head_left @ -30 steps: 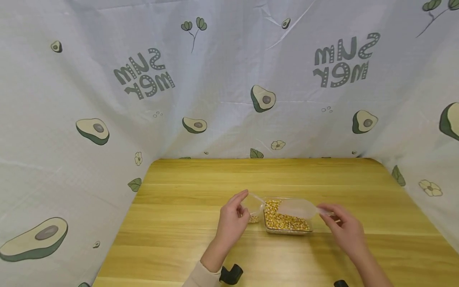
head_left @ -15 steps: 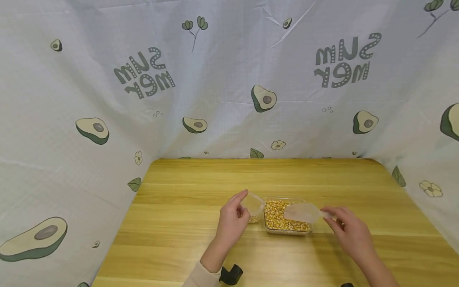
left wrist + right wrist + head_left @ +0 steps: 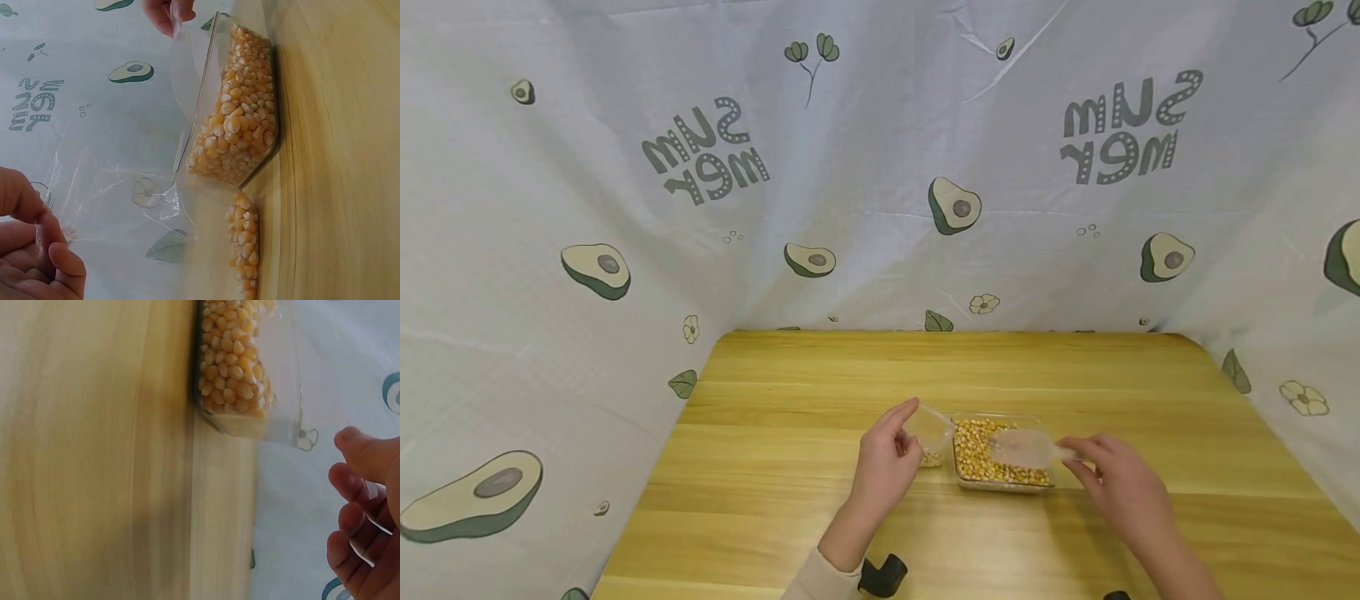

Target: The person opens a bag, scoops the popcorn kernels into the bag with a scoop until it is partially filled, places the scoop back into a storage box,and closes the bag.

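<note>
My left hand [image 3: 886,462] pinches the top edge of a clear plastic bag [image 3: 125,194], holding its mouth up. Some corn kernels [image 3: 244,244] lie at the bag's bottom on the table. Right beside the bag stands a clear rectangular container [image 3: 1000,484] with a layer of yellow corn kernels [image 3: 973,450] in it. In my right hand [image 3: 1123,487], the handle of a translucent white scoop [image 3: 1022,447] is pinched between thumb and fingers. The scoop's blade overlaps the kernels inside the container in the head view, its tip pointing left toward the bag.
The wooden table [image 3: 805,400] runs back to a pale curtain [image 3: 865,150] printed with avocados and lettering. A black wrist mount [image 3: 883,575] sits at my left wrist, and the edge of another dark one shows near the right forearm.
My right hand moves the scoop a little to the right, then back left and slightly lower over the kernels. The left hand and the bag stay in place.
</note>
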{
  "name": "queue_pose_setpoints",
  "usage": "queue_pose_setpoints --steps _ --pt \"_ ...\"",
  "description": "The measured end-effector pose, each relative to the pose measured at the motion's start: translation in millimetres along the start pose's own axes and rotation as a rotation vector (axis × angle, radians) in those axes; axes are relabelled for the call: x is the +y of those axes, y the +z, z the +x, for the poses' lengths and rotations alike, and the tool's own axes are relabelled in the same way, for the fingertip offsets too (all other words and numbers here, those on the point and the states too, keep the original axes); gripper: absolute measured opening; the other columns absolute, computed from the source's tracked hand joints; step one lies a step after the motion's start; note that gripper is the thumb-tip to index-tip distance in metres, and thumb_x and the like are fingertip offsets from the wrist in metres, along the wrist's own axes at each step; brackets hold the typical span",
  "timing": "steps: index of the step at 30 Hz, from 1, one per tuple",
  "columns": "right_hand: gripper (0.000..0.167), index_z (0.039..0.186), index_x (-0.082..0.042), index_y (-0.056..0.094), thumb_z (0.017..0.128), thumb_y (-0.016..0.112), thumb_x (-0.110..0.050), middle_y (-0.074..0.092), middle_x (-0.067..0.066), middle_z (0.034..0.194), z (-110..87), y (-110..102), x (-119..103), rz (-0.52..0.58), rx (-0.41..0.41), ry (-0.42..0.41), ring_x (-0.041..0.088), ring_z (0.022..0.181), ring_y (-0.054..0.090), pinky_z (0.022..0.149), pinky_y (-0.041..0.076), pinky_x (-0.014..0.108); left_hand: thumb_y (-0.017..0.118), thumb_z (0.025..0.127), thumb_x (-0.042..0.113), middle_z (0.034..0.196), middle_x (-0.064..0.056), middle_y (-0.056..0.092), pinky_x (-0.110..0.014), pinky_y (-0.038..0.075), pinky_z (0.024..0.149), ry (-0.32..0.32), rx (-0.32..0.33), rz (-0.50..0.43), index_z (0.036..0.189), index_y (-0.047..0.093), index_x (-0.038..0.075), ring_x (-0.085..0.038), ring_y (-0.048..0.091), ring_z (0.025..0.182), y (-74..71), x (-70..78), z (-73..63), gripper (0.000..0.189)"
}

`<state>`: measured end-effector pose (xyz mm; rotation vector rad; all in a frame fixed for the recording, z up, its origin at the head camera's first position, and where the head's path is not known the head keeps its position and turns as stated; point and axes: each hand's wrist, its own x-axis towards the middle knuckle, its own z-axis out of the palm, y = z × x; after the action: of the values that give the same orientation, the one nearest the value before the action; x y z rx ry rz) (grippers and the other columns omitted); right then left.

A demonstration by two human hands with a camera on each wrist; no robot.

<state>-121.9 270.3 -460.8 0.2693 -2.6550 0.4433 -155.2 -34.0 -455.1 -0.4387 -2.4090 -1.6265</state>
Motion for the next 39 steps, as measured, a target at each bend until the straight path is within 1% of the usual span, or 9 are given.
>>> queue_pose_setpoints --steps 3,6,14,17,20,23,27,34,39 --pt "0.031 0.100 -0.018 0.075 0.072 0.085 -0.011 0.063 -0.006 0.081 -0.4 4 -2 -0.010 0.034 -0.026 0.001 0.063 0.047 0.050 0.038 0.020 0.056 0.087 -0.008 0.135 -0.018 0.062 -0.015 0.041 0.054 0.013 0.007 0.010 0.136 0.060 0.002 0.002 0.039 0.061 0.8 -0.9 -0.2 0.050" --pt "0.030 0.100 -0.018 0.076 0.072 0.085 -0.011 0.062 -0.008 0.080 -1.0 8 -4 -0.003 0.045 -0.031 -0.001 0.062 0.045 0.049 0.037 0.019 0.057 0.087 -0.008 0.135 -0.017 0.063 -0.015 0.041 0.054 0.007 0.008 0.018 0.136 0.060 0.003 0.002 0.039 0.061 1.4 -1.5 -0.3 0.050" --pt "0.029 0.099 -0.016 0.076 0.073 0.083 -0.006 0.063 -0.009 0.080 -3.7 19 -2 0.061 0.071 -0.015 -0.008 0.060 0.038 0.048 0.035 0.019 0.057 0.087 -0.006 0.137 -0.016 0.062 -0.015 0.039 0.055 -0.027 0.001 0.000 0.137 0.060 0.004 0.001 0.038 0.060 2.0 -0.5 -1.3 0.051" --pt "0.029 0.099 -0.015 0.077 0.072 0.083 -0.005 0.063 -0.008 0.080 -4.7 22 0 0.079 0.074 -0.011 -0.008 0.060 0.036 0.048 0.034 0.019 0.057 0.088 -0.007 0.137 -0.016 0.062 -0.014 0.039 0.054 -0.027 0.001 -0.002 0.137 0.060 0.004 0.001 0.037 0.060 2.3 -0.3 -1.6 0.051" --pt "0.028 0.099 -0.015 0.077 0.073 0.083 -0.006 0.063 -0.009 0.080 -4.9 23 0 0.077 0.069 -0.004 -0.009 0.060 0.035 0.048 0.033 0.019 0.057 0.087 -0.008 0.136 -0.016 0.062 -0.014 0.040 0.054 -0.012 0.007 0.002 0.137 0.060 0.004 0.001 0.038 0.060 2.9 -1.0 -1.3 0.051" --pt "0.027 0.100 -0.015 0.077 0.075 0.082 -0.007 0.063 -0.008 0.081 -4.3 23 0 0.083 0.059 0.006 -0.008 0.060 0.035 0.047 0.032 0.019 0.056 0.087 -0.010 0.136 -0.017 0.062 -0.014 0.040 0.055 -0.005 0.012 0.006 0.136 0.061 0.004 0.001 0.039 0.061 3.6 -1.7 -0.8 0.052" --pt "0.026 0.100 -0.014 0.076 0.076 0.081 -0.007 0.064 -0.007 0.082 -3.6 25 0 0.100 0.049 0.024 -0.008 0.060 0.036 0.047 0.033 0.019 0.056 0.087 -0.011 0.136 -0.016 0.062 -0.015 0.040 0.055 -0.015 0.011 -0.001 0.136 0.061 0.004 0.000 0.040 0.061 3.4 -2.3 -0.3 0.052" --pt "0.027 0.100 -0.012 0.077 0.074 0.082 -0.003 0.063 -0.006 0.080 -4.7 33 1 0.194 0.075 0.028 -0.008 0.060 0.037 0.049 0.036 0.019 0.056 0.087 -0.008 0.136 -0.015 0.062 -0.015 0.040 0.055 -0.023 0.007 0.008 0.136 0.060 0.004 0.000 0.040 0.061 3.0 -2.5 -0.9 0.051" --pt "0.028 0.099 -0.012 0.077 0.075 0.080 0.001 0.064 -0.004 0.081 -5.9 37 2 0.250 0.096 0.066 -0.009 0.063 0.044 0.053 0.040 0.014 0.056 0.088 -0.006 0.137 -0.015 0.062 -0.014 0.040 0.055 -0.037 0.005 0.004 0.137 0.060 0.004 0.001 0.039 0.060 3.0 -2.6 -0.5 0.050"
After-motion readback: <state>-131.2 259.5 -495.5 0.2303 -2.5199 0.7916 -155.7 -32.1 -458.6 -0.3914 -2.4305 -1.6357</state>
